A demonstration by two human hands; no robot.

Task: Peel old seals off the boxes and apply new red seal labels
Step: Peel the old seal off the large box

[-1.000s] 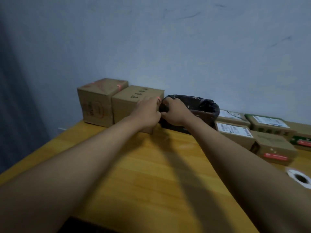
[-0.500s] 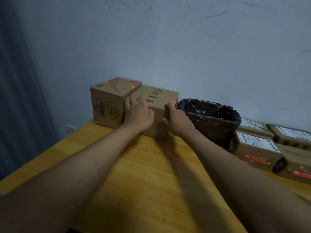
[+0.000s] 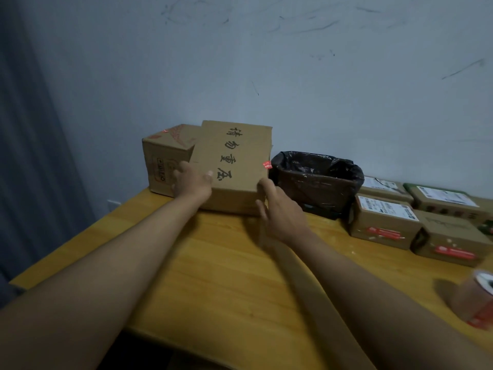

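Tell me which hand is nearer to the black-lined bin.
Right. The right hand is at the handwritten box's right edge, just left of the black-lined bin. The left hand grips that box's far left side.

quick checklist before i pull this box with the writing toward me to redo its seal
1. Left hand on the lettered box: ok, it grips the box's left edge.
2. Right hand on the box: not ok, its fingers are spread at the near right corner, not clearly gripping.
3. Box seated flat: not ok, it is tilted up toward the camera.
4. Red seal reachable: ok, it shows on the right edge beside the lined bin.
5. Table space in front: ok, bare wood between the arms.
6. Label roll within reach: ok, at the table's right edge; how much is left, cannot tell.
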